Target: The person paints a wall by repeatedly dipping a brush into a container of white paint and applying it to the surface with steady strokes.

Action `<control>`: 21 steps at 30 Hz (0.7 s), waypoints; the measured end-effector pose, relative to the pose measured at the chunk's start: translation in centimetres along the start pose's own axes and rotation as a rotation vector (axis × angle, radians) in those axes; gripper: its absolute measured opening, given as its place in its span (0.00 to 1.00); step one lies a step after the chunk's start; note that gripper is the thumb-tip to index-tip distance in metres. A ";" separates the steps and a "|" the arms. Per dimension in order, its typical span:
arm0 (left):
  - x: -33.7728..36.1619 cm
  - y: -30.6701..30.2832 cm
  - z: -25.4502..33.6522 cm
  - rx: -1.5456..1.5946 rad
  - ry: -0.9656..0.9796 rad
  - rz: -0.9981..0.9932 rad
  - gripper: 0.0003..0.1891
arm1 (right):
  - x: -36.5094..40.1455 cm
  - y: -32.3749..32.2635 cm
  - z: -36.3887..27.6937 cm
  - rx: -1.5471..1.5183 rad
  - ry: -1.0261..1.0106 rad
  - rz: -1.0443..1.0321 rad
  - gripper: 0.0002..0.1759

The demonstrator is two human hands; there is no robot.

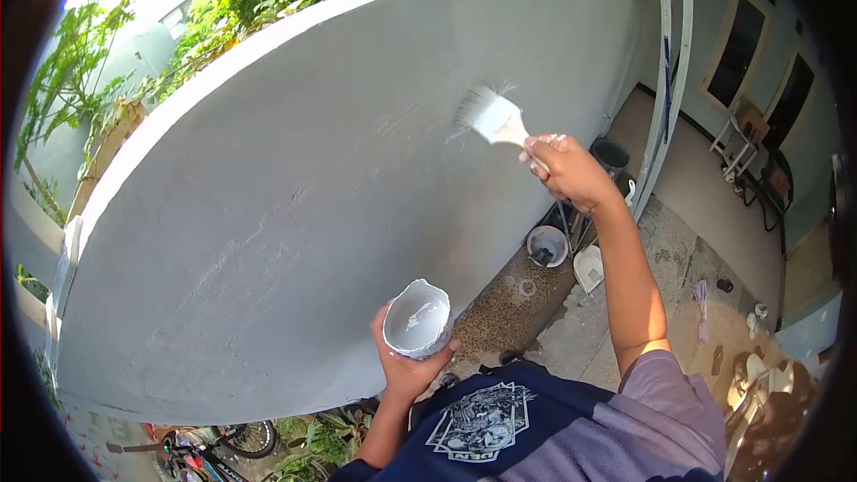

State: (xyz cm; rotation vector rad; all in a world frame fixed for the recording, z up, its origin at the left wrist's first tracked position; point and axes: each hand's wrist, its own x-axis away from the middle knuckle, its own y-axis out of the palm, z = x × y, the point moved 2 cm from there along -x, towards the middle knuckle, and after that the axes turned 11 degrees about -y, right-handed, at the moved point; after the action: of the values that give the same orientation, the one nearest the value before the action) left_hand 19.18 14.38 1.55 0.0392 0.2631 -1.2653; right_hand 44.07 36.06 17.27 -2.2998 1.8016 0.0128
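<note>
My right hand (571, 170) is wrapped round the handle of a wide paintbrush (494, 118), its bristles splayed against the grey wall (357, 152). Lower down, my left hand (411, 366) grips a paint cup (418, 319) with a ragged rim, tilted so its inside shows. Pale grey paint coats the cup's inner side, with a wet, shiny patch in it. White smears mark the fingers of both hands. Streaks and rough patches run across the wall's surface left of the brush.
A bucket (547, 246) and a white dustpan-like object (589, 270) stand at the wall's foot. Behind my right arm is a dark pot (611, 154). A metal post (665, 80) rises at the right. A bicycle (223, 446) and plants are below left.
</note>
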 end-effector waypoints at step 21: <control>-1.9 -4.8 -1.3 0.082 0.022 -0.175 0.55 | 1.5 2.1 2.4 0.081 0.099 0.066 0.19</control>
State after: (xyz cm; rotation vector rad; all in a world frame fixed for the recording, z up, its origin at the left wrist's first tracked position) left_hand 13.91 14.91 1.20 0.1023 0.2369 -1.4499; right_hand 42.79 34.56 14.32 -2.2206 1.8888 -0.1623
